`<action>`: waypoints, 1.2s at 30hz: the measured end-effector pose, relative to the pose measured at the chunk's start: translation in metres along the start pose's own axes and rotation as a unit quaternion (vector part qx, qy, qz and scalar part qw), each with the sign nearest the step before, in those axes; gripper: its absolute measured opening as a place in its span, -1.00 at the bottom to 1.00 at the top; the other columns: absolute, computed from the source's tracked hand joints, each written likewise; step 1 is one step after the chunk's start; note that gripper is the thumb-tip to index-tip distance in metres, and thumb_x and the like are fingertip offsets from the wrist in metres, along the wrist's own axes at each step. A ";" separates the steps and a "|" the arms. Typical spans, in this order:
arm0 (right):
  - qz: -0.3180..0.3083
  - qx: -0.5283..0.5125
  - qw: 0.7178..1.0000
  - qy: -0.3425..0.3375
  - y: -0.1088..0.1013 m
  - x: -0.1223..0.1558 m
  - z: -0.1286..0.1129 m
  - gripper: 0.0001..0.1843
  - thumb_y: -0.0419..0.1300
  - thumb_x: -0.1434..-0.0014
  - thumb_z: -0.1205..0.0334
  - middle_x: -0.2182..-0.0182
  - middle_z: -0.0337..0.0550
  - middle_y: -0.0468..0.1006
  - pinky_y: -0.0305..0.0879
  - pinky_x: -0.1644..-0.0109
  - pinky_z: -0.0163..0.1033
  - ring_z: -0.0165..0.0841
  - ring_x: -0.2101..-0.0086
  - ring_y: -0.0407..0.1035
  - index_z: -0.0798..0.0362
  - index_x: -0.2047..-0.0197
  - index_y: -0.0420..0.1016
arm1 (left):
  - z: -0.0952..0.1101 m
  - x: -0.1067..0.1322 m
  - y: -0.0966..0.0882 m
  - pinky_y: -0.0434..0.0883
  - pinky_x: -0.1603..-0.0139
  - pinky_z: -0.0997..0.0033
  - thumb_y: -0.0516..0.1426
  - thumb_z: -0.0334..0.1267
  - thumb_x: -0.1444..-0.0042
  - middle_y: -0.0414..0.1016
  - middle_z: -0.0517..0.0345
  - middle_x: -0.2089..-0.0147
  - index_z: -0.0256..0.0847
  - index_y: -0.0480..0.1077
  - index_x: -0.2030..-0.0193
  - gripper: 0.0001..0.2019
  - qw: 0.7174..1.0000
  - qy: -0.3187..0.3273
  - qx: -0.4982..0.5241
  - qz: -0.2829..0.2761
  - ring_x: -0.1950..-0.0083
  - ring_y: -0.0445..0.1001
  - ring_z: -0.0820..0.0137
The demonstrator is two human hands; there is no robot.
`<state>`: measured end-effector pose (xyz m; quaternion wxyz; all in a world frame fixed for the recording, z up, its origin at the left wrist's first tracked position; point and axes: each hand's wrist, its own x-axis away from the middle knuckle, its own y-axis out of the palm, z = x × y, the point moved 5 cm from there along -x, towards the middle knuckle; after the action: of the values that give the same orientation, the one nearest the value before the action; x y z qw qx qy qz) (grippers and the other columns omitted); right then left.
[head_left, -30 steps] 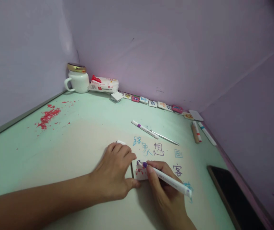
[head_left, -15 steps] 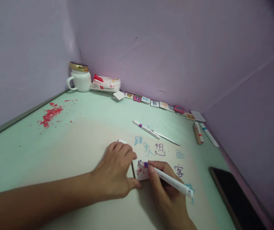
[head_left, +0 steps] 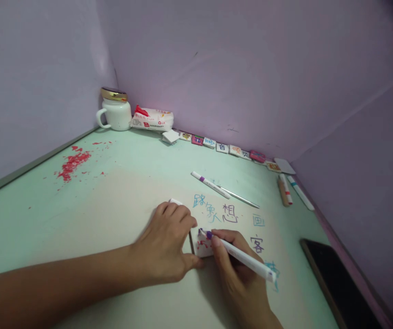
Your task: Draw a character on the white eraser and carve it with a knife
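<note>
My right hand [head_left: 242,274] grips a white marker [head_left: 247,260] with a purple tip, held slanting. Its tip touches a small white block [head_left: 203,250] that carries red marks and a few purple strokes. My left hand [head_left: 169,242] pinches the block's left side between thumb and forefinger, keeping it on the tabletop. Its other fingers are curled, and a white piece [head_left: 176,201] pokes out just beyond them, mostly hidden. Blue and purple handwritten characters [head_left: 229,214] cover the tabletop around the right hand.
A capped marker [head_left: 210,184] and a thin metal tool [head_left: 240,198] lie beyond the hands. A phone [head_left: 336,283] is at right, near more markers [head_left: 300,193]. Along the wall stand a lidded mug [head_left: 117,114], a tissue pack [head_left: 153,119] and several character blocks [head_left: 222,147]. Red shavings [head_left: 72,165] lie left.
The marker's rear end has shifted very slightly left, while its tip stays on the block. My left hand and the block keep their places.
</note>
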<state>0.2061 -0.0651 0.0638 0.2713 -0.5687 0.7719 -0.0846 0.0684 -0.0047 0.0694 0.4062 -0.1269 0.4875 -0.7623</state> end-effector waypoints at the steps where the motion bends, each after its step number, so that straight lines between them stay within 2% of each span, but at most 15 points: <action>1: -0.001 0.000 1.000 0.003 0.000 0.000 0.000 -0.92 0.12 -0.23 0.24 0.43 -0.32 0.52 0.30 0.38 -0.44 -0.48 0.43 0.38 -0.05 0.23 0.45 | 0.000 0.000 0.000 0.19 0.00 0.06 0.38 -0.07 0.24 0.38 0.07 0.17 -0.25 0.38 0.21 -0.52 1.000 0.000 -0.001 -0.001 0.09 0.29 0.15; 14: 0.017 -0.043 0.997 0.064 -0.002 0.002 0.004 -0.88 0.15 -0.20 0.14 0.45 -0.29 0.52 0.29 0.38 -0.39 -0.44 0.43 0.37 -0.04 0.28 0.48 | 0.000 0.001 0.001 0.18 -0.05 0.01 0.37 -0.11 0.23 0.39 0.05 0.16 -0.23 0.39 0.19 -0.54 1.000 -0.001 0.009 0.004 0.06 0.30 0.13; 17: 0.108 -0.047 0.988 0.100 -0.011 0.005 0.007 -0.82 0.19 -0.15 0.07 0.42 -0.24 0.53 0.29 0.35 -0.34 -0.40 0.39 0.38 -0.01 0.31 0.50 | -0.002 0.001 -0.004 0.20 -0.04 0.02 0.35 -0.16 0.21 0.41 0.05 0.17 -0.22 0.40 0.22 -0.60 0.998 -0.020 0.051 0.016 0.07 0.32 0.13; 19: 0.198 -0.072 0.969 0.131 -0.020 0.008 0.011 -0.76 0.23 -0.11 0.01 0.47 -0.23 0.50 0.25 0.42 -0.32 -0.39 0.44 0.36 0.01 0.31 0.50 | -0.007 0.000 -0.009 0.26 0.05 0.11 0.33 -0.17 0.21 0.42 0.06 0.21 -0.22 0.41 0.23 -0.62 0.988 -0.083 0.128 0.022 0.13 0.34 0.17; 21: 0.255 -0.127 0.946 0.156 -0.028 0.008 0.016 -0.72 0.25 -0.07 -0.01 0.55 -0.27 0.44 0.17 0.52 -0.34 -0.43 0.54 0.29 0.03 0.29 0.48 | -0.016 -0.001 -0.013 0.30 0.23 0.26 0.32 -0.11 0.20 0.39 0.11 0.31 -0.24 0.42 0.23 -0.61 0.946 -0.182 0.269 0.008 0.28 0.34 0.29; 22: 0.269 -0.161 0.935 0.164 -0.030 0.006 0.018 -0.71 0.26 -0.06 -0.02 0.58 -0.30 0.41 0.13 0.55 -0.35 -0.45 0.58 0.25 0.04 0.28 0.47 | -0.019 -0.001 -0.012 0.29 0.32 0.34 0.32 -0.07 0.18 0.36 0.14 0.36 -0.26 0.42 0.24 -0.60 0.903 -0.234 0.361 -0.005 0.35 0.31 0.36; 23: 0.277 -0.191 0.925 0.174 -0.032 0.004 0.021 -0.70 0.27 -0.06 -0.02 0.60 -0.32 0.39 0.10 0.58 -0.36 -0.48 0.61 0.21 0.04 0.28 0.46 | -0.021 -0.001 -0.011 0.26 0.40 0.42 0.30 -0.02 0.16 0.33 0.15 0.40 -0.28 0.42 0.27 -0.60 0.843 -0.284 0.458 -0.020 0.42 0.28 0.42; 25: 0.281 -0.229 0.912 0.192 -0.035 0.000 0.025 -0.70 0.28 -0.06 -0.01 0.60 -0.33 0.37 0.06 0.60 -0.38 -0.50 0.62 0.17 0.05 0.29 0.44 | -0.021 0.000 -0.007 0.21 0.52 0.52 0.26 0.02 0.08 0.31 0.14 0.43 -0.32 0.38 0.37 -0.62 0.690 -0.368 0.622 -0.037 0.50 0.22 0.52; 27: 0.273 -0.238 0.908 0.208 -0.036 -0.004 0.029 -0.69 0.27 -0.07 -0.03 0.59 -0.32 0.36 0.04 0.61 -0.38 -0.50 0.61 0.16 0.06 0.31 0.43 | -0.019 0.000 -0.003 0.20 0.59 0.59 0.19 -0.01 -0.05 0.33 0.08 0.41 -0.33 0.33 0.44 -0.64 0.549 -0.426 0.719 -0.027 0.53 0.21 0.56; 28: 0.267 -0.238 0.909 0.213 -0.036 -0.006 0.030 -0.68 0.26 -0.07 -0.04 0.59 -0.32 0.36 0.04 0.61 -0.38 -0.50 0.61 0.16 0.06 0.31 0.43 | -0.018 0.000 -0.002 0.20 0.60 0.61 0.16 -0.03 -0.10 0.33 0.05 0.40 -0.34 0.31 0.46 -0.65 0.500 -0.440 0.745 -0.019 0.54 0.21 0.58; 29: 0.260 -0.236 0.912 0.213 -0.036 -0.006 0.031 -0.68 0.25 -0.08 -0.04 0.59 -0.32 0.35 0.03 0.61 -0.38 -0.49 0.61 0.16 0.06 0.30 0.43 | -0.018 0.000 -0.002 0.21 0.61 0.62 0.12 -0.04 -0.14 0.33 0.04 0.40 -0.34 0.30 0.47 -0.64 0.467 -0.444 0.764 -0.011 0.54 0.20 0.58; 30: 0.254 -0.234 0.914 0.212 -0.035 -0.007 0.032 -0.68 0.25 -0.09 -0.05 0.60 -0.32 0.34 0.02 0.61 -0.38 -0.49 0.61 0.15 0.06 0.29 0.44 | -0.018 -0.001 -0.001 0.22 0.61 0.63 0.10 -0.05 -0.16 0.32 0.03 0.40 -0.34 0.29 0.48 -0.63 0.446 -0.442 0.778 -0.004 0.55 0.20 0.59; 32: 0.237 -0.222 0.924 0.204 -0.033 -0.008 0.031 -0.67 0.23 -0.10 -0.06 0.62 -0.33 0.32 0.02 0.61 -0.37 -0.49 0.62 0.14 0.06 0.27 0.45 | -0.019 -0.001 0.001 0.25 0.60 0.62 0.07 -0.03 -0.17 0.31 0.02 0.39 -0.33 0.28 0.50 -0.61 0.429 -0.433 0.792 -0.001 0.54 0.18 0.58; 34: 0.220 -0.205 0.933 0.199 -0.031 -0.009 0.029 -0.65 0.20 -0.12 -0.08 0.64 -0.34 0.30 0.02 0.60 -0.36 -0.48 0.62 0.13 0.06 0.27 0.45 | -0.021 0.000 0.003 0.25 0.59 0.59 0.09 0.00 -0.13 0.29 0.01 0.37 -0.33 0.27 0.50 -0.61 0.438 -0.426 0.792 -0.008 0.53 0.16 0.58; 36: 0.205 -0.194 0.938 0.199 -0.029 -0.009 0.028 -0.64 0.17 -0.13 -0.09 0.65 -0.34 0.28 0.03 0.59 -0.35 -0.48 0.62 0.12 0.06 0.28 0.45 | -0.024 0.001 0.004 0.23 0.58 0.55 0.14 0.03 -0.04 0.28 0.02 0.36 -0.33 0.29 0.46 -0.61 0.474 -0.408 0.780 -0.026 0.52 0.14 0.57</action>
<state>0.2467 -0.0617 0.0563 0.0077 -0.4109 0.9116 0.0129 0.0560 0.0091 0.0543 0.4706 -0.0673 -0.5321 -0.7006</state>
